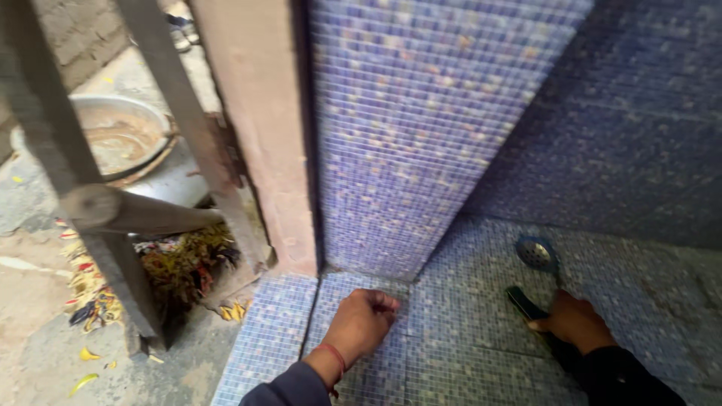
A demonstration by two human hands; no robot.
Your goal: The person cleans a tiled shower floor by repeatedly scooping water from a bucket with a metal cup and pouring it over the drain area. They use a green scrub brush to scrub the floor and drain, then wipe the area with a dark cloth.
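Pressing a curled left hand (363, 319) onto the blue mosaic floor (466, 353) at lower centre, the right hand (575, 322) is gripping one dark tool (524, 302), possibly a trowel, near one round drain (536, 253).

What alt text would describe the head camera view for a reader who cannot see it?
Two hands rest on a blue mosaic-tiled floor: the left hand is a fist at the wall's base, the right hand grips a dark tool near a round drain.
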